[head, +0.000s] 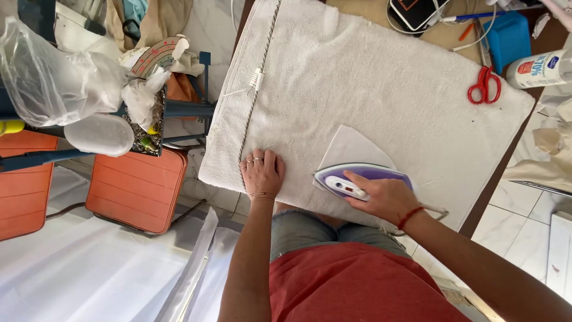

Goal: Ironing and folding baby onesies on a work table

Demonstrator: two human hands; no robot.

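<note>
- Pressing down on a white towel point(369, 77), the person's right hand point(384, 197) is wrapping around the handle of a purple-and-white iron point(357, 179), fingers clenched over the grip.
- Lying flat with fingers together, the left hand point(262, 173) is resting palm down on the towel near its left edge, grasping nothing.
- The iron is sitting at the near side of the towel, right of the left hand and well apart from it, with its nose pointing left.
- A pale, fan-shaped piece of fabric point(354, 146) is lying under and just beyond the iron, its curved edge facing far and right.
- The towel is spreading over most of the table, leaving wide bare cloth far of the iron and to its right.
- A dark-and-white braided cord point(257, 77) is running along the towel's left side, from the far edge down to the left hand.
- Red scissors point(484, 85) are lying at the towel's far right corner, well apart from the iron.
- A blue box point(509, 39) and a white bottle point(536, 70) are standing beyond the scissors on the brown table point(494, 185).
- Left of the table, an orange chair point(137, 188) is standing on the pale tiled floor.
</note>
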